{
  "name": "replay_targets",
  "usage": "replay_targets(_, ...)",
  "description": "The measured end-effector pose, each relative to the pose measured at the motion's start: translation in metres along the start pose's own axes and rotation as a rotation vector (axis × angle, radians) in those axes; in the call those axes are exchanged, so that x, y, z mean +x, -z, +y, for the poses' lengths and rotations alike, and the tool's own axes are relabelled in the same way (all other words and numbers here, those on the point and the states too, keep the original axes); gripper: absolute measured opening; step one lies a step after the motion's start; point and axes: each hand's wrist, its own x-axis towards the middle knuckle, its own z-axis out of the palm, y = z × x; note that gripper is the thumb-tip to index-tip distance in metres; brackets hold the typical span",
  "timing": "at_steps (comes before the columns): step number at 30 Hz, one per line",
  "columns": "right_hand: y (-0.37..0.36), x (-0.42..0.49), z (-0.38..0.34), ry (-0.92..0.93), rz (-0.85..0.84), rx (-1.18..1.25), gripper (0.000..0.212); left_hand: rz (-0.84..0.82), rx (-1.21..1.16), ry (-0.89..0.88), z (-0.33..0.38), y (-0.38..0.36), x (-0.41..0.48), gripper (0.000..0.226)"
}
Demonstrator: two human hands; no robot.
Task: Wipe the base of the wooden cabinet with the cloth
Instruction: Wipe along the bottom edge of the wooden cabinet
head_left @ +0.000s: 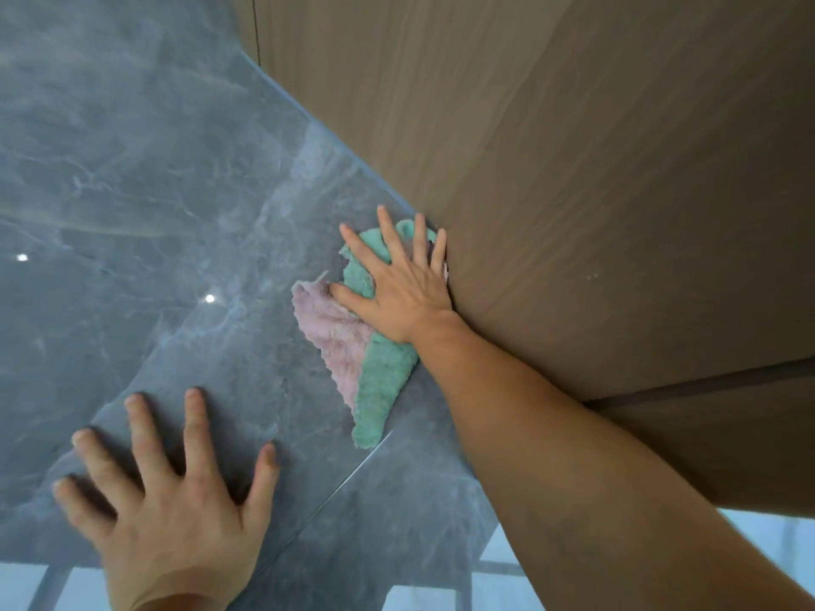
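Observation:
A fluffy cloth (375, 372), part green and part pink, lies flat on the grey marble floor right against the foot of the wooden cabinet (573, 178). My right hand (397, 284) presses down on the cloth's upper part with fingers spread, its little finger touching the cabinet's lower edge. My left hand (167, 491) rests flat on the floor at the lower left, fingers spread, holding nothing. The cloth's lower green tail sticks out below my right wrist.
The glossy grey marble floor (132, 191) fills the left side and shows two bright light reflections. A thin tile joint (353, 474) runs diagonally below the cloth. A dark seam (705, 385) crosses the cabinet panel at right. A pale reflection lies along the bottom edge.

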Motion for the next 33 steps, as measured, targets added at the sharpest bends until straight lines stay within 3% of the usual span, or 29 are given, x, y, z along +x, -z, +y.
replay_targets(7, -0.004, -0.056, -0.006, 0.014, -0.069, 0.114, 0.083, -0.069, 0.032, 0.018, -0.003, 0.000, 0.001, 0.093)
replay_targets(19, -0.002, -0.313, -0.045, 0.101, -0.287, 0.101, 0.092, -0.123, 0.023, -0.006, -0.003, 0.006, 0.002, 0.089)
replay_targets(24, 0.021, -0.317, -0.050, 0.043, -0.402, 0.194, 0.088, -0.145, 0.031, -0.011, -0.002, 0.009, 0.003, 0.091)
replay_targets(27, 0.040, -0.323, -0.056, -0.212, -0.255, 0.382, 0.084, -0.177, 0.028, -0.037, -0.004, 0.012, 0.003, 0.092)
replay_targets(29, 0.044, -0.333, -0.061, -0.490, -0.149, 0.434, 0.085, -0.216, 0.008, -0.029, 0.000, 0.015, 0.004, 0.091)
replay_targets(31, 0.042, -0.343, -0.068, -0.817, -0.145, 0.548, 0.084, -0.271, -0.019, 0.033, 0.012, 0.021, -0.003, 0.085)
replay_targets(33, 0.035, -0.354, -0.074, -1.060, -0.120, 0.721, 0.076, -0.317, -0.020, -0.017, 0.031, 0.032, -0.024, 0.077)
